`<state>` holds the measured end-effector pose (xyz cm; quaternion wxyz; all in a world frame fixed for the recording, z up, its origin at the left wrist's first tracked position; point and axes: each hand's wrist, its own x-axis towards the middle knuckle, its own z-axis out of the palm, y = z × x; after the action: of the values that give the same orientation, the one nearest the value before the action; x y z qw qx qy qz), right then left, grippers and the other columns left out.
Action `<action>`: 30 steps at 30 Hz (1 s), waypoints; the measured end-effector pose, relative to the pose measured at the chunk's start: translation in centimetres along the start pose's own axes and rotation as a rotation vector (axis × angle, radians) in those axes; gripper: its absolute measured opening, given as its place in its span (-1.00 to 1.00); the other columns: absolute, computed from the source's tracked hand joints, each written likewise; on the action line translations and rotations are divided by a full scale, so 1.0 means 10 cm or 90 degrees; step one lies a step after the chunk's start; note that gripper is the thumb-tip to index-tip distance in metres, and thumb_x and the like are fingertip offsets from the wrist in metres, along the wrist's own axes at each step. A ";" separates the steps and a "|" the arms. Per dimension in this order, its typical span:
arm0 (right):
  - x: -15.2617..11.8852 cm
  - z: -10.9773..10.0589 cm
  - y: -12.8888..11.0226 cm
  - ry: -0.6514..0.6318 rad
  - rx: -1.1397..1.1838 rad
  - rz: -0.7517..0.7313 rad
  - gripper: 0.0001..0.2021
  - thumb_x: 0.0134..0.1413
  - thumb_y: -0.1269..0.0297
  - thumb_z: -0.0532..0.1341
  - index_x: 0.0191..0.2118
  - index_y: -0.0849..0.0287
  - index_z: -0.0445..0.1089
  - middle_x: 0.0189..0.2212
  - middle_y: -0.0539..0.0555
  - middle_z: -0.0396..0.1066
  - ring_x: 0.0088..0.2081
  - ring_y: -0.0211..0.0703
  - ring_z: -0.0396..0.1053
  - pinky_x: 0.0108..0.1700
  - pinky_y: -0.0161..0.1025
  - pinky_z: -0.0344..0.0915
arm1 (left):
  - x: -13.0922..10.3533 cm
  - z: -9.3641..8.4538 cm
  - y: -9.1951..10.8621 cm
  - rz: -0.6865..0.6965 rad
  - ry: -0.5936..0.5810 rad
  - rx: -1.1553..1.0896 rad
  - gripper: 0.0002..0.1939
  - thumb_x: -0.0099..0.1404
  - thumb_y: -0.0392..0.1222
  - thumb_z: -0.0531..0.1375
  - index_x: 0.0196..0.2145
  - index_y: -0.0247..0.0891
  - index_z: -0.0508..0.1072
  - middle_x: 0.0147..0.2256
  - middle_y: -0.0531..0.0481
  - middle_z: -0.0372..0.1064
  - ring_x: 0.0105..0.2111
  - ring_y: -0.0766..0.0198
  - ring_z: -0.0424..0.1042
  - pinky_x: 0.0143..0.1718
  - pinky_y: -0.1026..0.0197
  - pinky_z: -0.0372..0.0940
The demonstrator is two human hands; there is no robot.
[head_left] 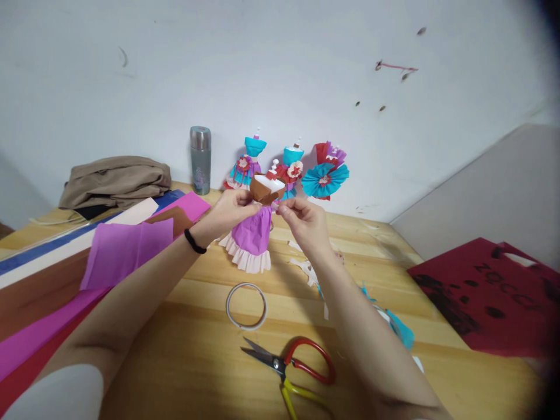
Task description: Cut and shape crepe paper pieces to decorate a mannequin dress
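Paper dress (251, 233) upright mid-surface (196, 338). Left hand (227, 214) and right hand (307, 220) pinch opposite sides of its waist, under the brown bodice. Three more dresses (324, 179) just behind, close to wall (280, 70). Bare wood between hem and tape ring (264, 308); spread scissors (277, 366) nearer front. Colored sheets (131, 248) fill left side; scraps (307, 269) by right forearm.

Marked white wall (280, 64), striped-grain wooden tabletop (192, 344), soft light
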<state>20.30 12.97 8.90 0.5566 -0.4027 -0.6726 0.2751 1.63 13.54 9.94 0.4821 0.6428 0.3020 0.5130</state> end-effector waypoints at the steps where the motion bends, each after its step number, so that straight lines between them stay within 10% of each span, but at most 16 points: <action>1: -0.01 0.01 -0.01 0.001 -0.007 -0.003 -0.79 -0.03 0.10 0.30 -0.46 0.14 0.43 -0.50 0.03 0.45 -0.42 -0.16 0.36 -0.30 -0.18 0.31 | 0.00 0.00 0.00 0.005 -0.002 -0.002 -0.92 0.10 -0.27 0.29 -0.42 -0.34 0.51 -0.44 -0.01 0.48 -0.39 0.29 0.43 -0.32 0.23 0.33; 30: -0.06 0.13 -0.18 0.017 -0.026 0.015 -0.79 -0.02 0.13 0.25 -0.52 0.15 0.40 -0.58 -0.01 0.35 -0.50 -0.23 0.24 -0.41 -0.24 0.20 | -0.01 0.02 -0.04 -0.024 0.014 0.003 -0.88 0.15 -0.26 0.30 -0.35 -0.38 0.54 -0.43 0.01 0.47 -0.42 0.36 0.39 -0.35 0.27 0.28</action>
<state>18.66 11.57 9.76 0.5541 -0.4253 -0.6658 0.2621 1.88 13.57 9.55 0.4869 0.6322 0.3206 0.5104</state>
